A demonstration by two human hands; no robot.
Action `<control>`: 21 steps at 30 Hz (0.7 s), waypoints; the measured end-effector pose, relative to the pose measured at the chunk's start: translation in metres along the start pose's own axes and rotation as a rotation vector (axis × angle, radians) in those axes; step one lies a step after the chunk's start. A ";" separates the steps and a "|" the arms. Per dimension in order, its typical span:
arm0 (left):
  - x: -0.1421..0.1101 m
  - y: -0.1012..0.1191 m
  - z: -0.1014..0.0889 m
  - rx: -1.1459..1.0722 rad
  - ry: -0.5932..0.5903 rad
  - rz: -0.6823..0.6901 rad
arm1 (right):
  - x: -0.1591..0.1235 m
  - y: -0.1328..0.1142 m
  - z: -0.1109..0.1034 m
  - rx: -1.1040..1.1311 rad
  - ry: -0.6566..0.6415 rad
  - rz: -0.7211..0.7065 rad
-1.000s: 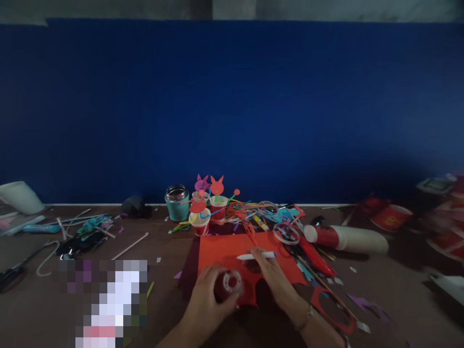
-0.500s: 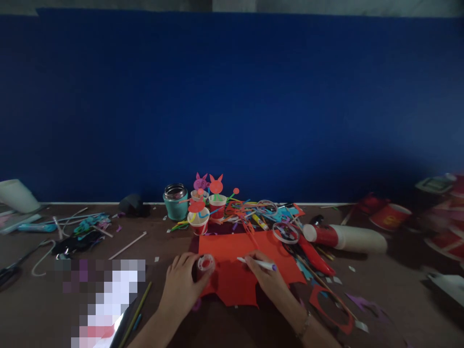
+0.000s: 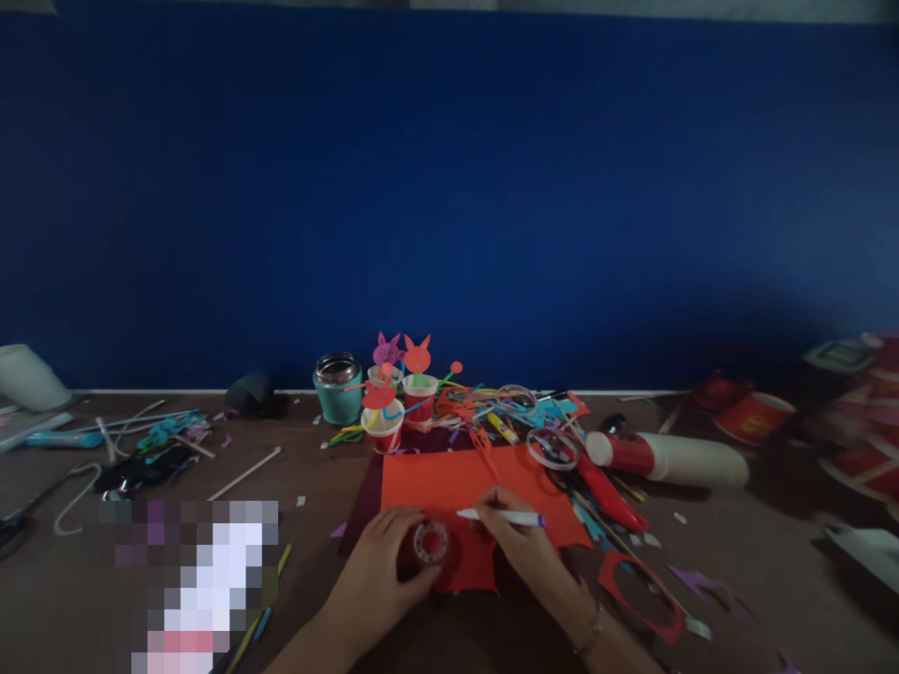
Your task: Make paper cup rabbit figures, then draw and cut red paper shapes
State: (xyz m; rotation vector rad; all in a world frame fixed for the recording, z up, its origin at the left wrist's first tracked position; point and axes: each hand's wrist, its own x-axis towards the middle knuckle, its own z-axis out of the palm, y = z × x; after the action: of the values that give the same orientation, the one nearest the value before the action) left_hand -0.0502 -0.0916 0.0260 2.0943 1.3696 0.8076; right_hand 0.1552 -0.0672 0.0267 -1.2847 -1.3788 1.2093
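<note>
A sheet of red paper (image 3: 428, 477) with a cut, uneven lower edge lies flat on the table before me. My left hand (image 3: 383, 566) is curled around a small round tape roll (image 3: 422, 530), which sits over the paper's lower left part; red shows through its centre. My right hand (image 3: 516, 538) rests on the paper and grips a white marker (image 3: 516, 517) with a purple end. The marker lies nearly level, its tip pointing left above the roll. Whether the tip touches the paper, I cannot tell.
Behind the paper stand decorated paper cups (image 3: 383, 431) and a teal jar (image 3: 338, 398). Coloured scraps (image 3: 467, 407) and a clear ring (image 3: 552, 449) lie farther back. To the right are a stack of paper cups (image 3: 692, 461) and a red paper cutout (image 3: 618, 604).
My left hand has shifted right and closer to me, bringing the tape roll farther over the paper. My right hand stays near its place, with the marker slightly turned.
</note>
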 end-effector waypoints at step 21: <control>0.003 0.000 -0.005 -0.261 0.025 -0.163 | -0.003 0.010 0.012 -0.281 0.007 0.019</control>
State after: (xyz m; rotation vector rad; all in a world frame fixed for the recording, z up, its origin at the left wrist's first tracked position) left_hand -0.0520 -0.0882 0.0301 1.7561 1.3486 0.8941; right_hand 0.1454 -0.0718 0.0152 -1.4952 -1.5754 1.0477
